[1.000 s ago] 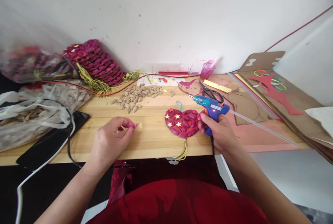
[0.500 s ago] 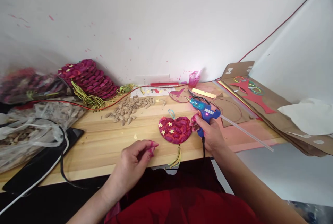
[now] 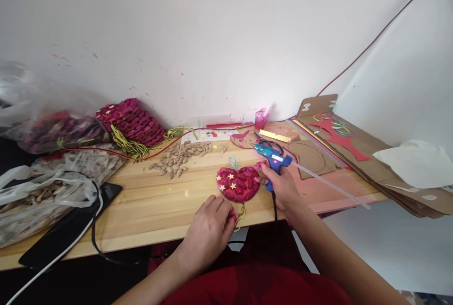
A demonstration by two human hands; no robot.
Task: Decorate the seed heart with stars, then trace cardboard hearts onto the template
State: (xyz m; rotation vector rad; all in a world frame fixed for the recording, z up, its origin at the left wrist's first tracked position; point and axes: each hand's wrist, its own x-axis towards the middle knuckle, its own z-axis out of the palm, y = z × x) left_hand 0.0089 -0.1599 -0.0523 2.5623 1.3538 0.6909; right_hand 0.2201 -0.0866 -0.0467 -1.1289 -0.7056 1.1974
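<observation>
Head view, 1 picture; clock positions taken from the ornament.

Item 1: ornament point(image 3: 242, 184), magenta, rounded with a notched top, lying flat near the front edge of the desk point(image 3: 141, 220). Blue loop point(image 3: 232, 163) at 12 o'clock, yellow-green tassel point(image 3: 241, 217) at 6 o'clock. 4 yellow stars point(image 3: 232, 185) grouped on its 9-to-10 o'clock side; none of that colour visible on its 3 o'clock side.

Item 2: right hand point(image 3: 283, 189), at 3 o'clock, grasping a blue glue gun point(image 3: 271, 156), nozzle towards 11 o'clock, small light lit. Clear glue stick point(image 3: 329, 183) trails from its rear.

Item 3: left hand point(image 3: 211, 222), at 7 o'clock, fingers curled together just beside the tassel; whether they grip it cannot be told.

Item 4: white sheet point(image 3: 191, 137) at 11 o'clock, carrying small loose stars.

Item 5: loose shells point(image 3: 180, 157) at 10 o'clock; beyond, a leaning stack of ornaments point(image 3: 136, 123), the top piece starred.

Item 6: scissors point(image 3: 272, 144) and pink cup point(image 3: 261, 120) at 1 o'clock; cardboard point(image 3: 307, 156) at 2 o'clock.

Condition, by judgement: ornament well advanced. Done: shell-like covering, loop, tassel, 4 stars. Left: the sheet's stars lie unattached; whether the ornament needs more cannot be told.
</observation>
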